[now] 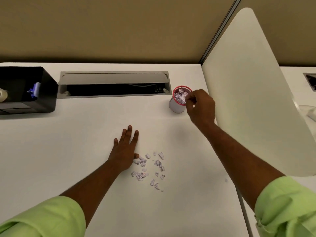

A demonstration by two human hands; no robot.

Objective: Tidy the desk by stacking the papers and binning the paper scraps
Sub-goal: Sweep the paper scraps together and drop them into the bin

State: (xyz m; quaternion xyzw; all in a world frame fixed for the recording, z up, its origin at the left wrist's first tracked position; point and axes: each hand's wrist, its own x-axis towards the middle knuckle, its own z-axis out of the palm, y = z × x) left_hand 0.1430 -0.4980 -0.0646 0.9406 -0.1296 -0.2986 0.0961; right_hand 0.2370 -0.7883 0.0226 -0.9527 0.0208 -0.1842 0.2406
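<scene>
Several small white paper scraps (150, 168) lie scattered on the white desk (85, 151) in front of me. My left hand (125, 147) rests flat on the desk with straight fingers, its thumb touching the left edge of the scraps. A small white bin with a red rim (176, 106) stands at the back right, filled with scraps. My right hand (201, 106) hovers at the bin's right rim with fingertips pinched together over the opening; whether a scrap sits between them is unclear. One stray scrap (226, 180) lies near the desk's right edge.
A black organiser box (46, 93) stands at the back left. An open grey cable hatch (114, 84) runs along the back of the desk. A white curved divider panel (253, 93) rises along the right side, close to the bin.
</scene>
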